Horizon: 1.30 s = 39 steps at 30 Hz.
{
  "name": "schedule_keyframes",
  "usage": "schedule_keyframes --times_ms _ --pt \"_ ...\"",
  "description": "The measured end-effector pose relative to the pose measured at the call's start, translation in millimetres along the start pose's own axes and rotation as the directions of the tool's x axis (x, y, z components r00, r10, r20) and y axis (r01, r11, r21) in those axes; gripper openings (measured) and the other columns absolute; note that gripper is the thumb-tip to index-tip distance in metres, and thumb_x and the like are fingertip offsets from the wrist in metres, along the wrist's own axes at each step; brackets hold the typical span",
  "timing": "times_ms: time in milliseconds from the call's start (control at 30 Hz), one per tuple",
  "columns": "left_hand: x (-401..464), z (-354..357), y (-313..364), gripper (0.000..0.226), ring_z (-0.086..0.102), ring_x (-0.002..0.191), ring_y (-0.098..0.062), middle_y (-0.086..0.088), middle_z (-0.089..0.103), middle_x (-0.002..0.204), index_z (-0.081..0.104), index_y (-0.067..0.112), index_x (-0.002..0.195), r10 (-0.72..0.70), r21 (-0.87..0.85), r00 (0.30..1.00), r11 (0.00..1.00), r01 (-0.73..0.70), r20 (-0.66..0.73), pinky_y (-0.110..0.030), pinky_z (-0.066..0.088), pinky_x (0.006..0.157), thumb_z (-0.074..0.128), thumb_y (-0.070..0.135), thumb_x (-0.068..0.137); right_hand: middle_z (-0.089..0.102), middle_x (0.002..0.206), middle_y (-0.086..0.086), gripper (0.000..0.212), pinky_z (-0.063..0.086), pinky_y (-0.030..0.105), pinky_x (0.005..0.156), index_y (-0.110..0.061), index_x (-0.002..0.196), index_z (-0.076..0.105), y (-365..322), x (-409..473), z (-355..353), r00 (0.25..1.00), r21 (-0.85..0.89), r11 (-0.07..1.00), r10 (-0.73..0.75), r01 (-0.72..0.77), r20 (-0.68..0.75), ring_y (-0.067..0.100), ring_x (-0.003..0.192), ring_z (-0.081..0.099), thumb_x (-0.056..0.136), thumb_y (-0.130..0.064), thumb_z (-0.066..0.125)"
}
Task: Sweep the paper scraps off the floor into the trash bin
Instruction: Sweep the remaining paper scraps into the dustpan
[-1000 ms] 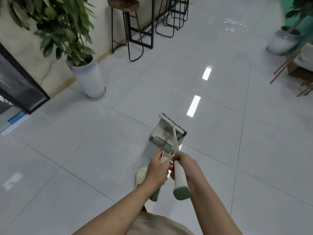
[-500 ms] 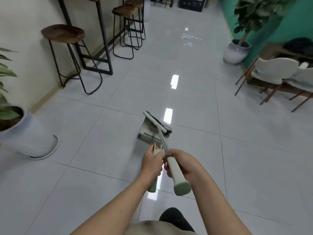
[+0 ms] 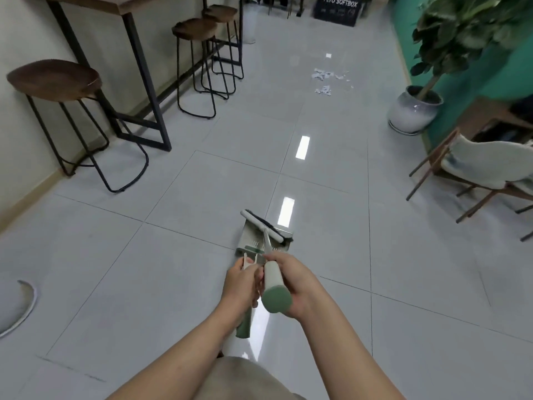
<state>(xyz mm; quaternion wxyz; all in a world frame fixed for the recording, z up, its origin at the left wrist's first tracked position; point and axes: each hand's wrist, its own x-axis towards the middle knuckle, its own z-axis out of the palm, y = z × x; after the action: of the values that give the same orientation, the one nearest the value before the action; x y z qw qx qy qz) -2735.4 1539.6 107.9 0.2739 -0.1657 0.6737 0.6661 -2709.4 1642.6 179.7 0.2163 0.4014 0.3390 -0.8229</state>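
Observation:
White paper scraps (image 3: 327, 80) lie scattered on the grey tiled floor far ahead, near a potted plant. My right hand (image 3: 291, 281) grips the white, green-capped broom handle (image 3: 275, 287); the broom head (image 3: 264, 225) rests across the dustpan (image 3: 253, 241) just ahead of my hands. My left hand (image 3: 240, 284) grips the dustpan's handle (image 3: 243, 327), whose green end sticks out below my wrist. No trash bin is in view.
Three wooden bar stools (image 3: 54, 79) and a high table (image 3: 121, 4) line the left wall. A potted plant (image 3: 414, 109) stands at the right by the green wall, with white chairs (image 3: 487, 166) nearer. A black box (image 3: 339, 8) sits at the far end.
The view has swung forward down the room: the left plant pot has slid out of frame, the stools and scraps have come nearer. Both hands keep the same hold on broom and dustpan.

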Motion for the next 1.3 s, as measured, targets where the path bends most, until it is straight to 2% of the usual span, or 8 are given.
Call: schedule_keyframes --times_ms 67,233,600,733,967,1100,1200,1300 --pt "43.6 22.6 28.5 0.012 0.053 0.068 -0.024 -0.012 0.056 0.075 0.056 0.011 0.082 -0.003 -0.041 1.0 0.999 0.003 -0.002 -0.03 0.041 0.055 0.056 0.002 0.09 0.065 0.069 0.008 0.012 0.053 0.03 0.06 -0.006 0.096 0.061 -45.8 30.2 1.7 1.0 -0.011 1.0 0.006 -0.006 0.007 0.022 0.06 0.063 0.088 -0.015 0.063" --pt "164.4 81.9 92.5 0.006 0.052 0.068 -0.022 -0.011 0.055 0.075 0.057 0.012 0.088 -0.015 0.008 0.998 1.0 0.014 0.061 -0.027 0.038 0.052 0.054 0.009 0.092 0.059 0.065 0.01 0.018 0.05 0.025 0.045 -0.002 0.103 0.059 -172.3 113.1 3.2 0.998 0.08 0.997 0.011 -0.006 -0.063 0.018 0.051 0.056 0.088 -0.012 0.059" --pt "421.3 198.0 313.6 0.004 0.04 0.044 -0.014 0.004 0.045 0.051 0.052 0.013 0.084 -0.013 0.037 0.984 0.999 0.007 0.178 -0.024 0.032 0.05 0.055 0.013 0.084 0.052 0.059 0.008 0.01 0.044 0.021 0.04 -0.003 0.09 0.059 -472.0 266.3 51.0 0.989 0.178 0.979 -0.08 0.102 -0.125 0.015 0.045 0.052 0.087 -0.011 0.055" --pt "503.3 240.1 368.8 0.031 0.051 0.063 -0.022 -0.01 0.055 0.068 0.055 0.002 0.095 -0.003 0.039 0.986 0.999 -0.004 0.164 -0.037 0.043 0.06 0.055 0.024 0.074 0.051 0.061 0.01 0.012 0.045 0.023 0.038 -0.002 0.093 0.056 -565.0 314.3 56.0 0.987 0.152 0.983 -0.079 0.1 -0.137 0.017 0.045 0.052 0.084 -0.009 0.056" --pt "672.8 345.4 452.8 0.028 0.063 0.075 -0.027 -0.03 0.066 0.098 0.063 0.009 0.103 0.002 0.056 0.99 0.998 -0.01 0.141 -0.044 0.054 0.069 0.059 0.024 0.08 0.056 0.066 0.012 0.022 0.049 0.025 0.041 0.001 0.104 0.059 -758.1 411.8 36.6 0.987 0.122 0.988 -0.08 0.097 -0.14 0.018 0.05 0.055 0.084 -0.009 0.061" --pt "746.5 411.1 520.4 0.026 0.062 0.072 -0.026 -0.026 0.068 0.09 0.065 0.01 0.103 -0.001 0.084 0.997 0.996 -0.005 0.074 -0.04 0.052 0.065 0.061 0.025 0.083 0.058 0.068 0.012 0.025 0.049 0.025 0.04 -0.002 0.108 0.057 -882.0 446.4 28.0 0.994 0.111 0.993 -0.027 0.039 -0.104 0.017 0.05 0.057 0.085 -0.011 0.063" --pt "801.1 452.2 566.9 0.017 0.055 0.063 -0.023 -0.023 0.061 0.075 0.062 0.007 0.1 -0.004 0.101 0.999 0.995 -0.001 0.053 -0.034 0.047 0.054 0.059 0.018 0.088 0.055 0.064 0.01 0.01 0.047 0.024 0.036 -0.002 0.093 0.057 -975.5 460.0 30.9 0.998 0.107 0.994 -0.016 0.023 -0.065 0.016 0.041 0.056 0.088 -0.011 0.059" --pt "856.1 487.0 611.7 0.007 0.039 0.048 -0.018 -0.008 0.046 0.063 0.055 0.009 0.092 -0.01 0.074 0.999 0.997 0.007 0.04 -0.026 0.035 0.044 0.053 0.008 0.085 0.053 0.065 0.01 0.015 0.045 0.023 0.034 -0.002 0.08 0.057 -1053.4 476.5 34.5 0.998 0.071 0.997 -0.016 0.02 -0.061 0.016 0.037 0.053 0.091 -0.013 0.059"
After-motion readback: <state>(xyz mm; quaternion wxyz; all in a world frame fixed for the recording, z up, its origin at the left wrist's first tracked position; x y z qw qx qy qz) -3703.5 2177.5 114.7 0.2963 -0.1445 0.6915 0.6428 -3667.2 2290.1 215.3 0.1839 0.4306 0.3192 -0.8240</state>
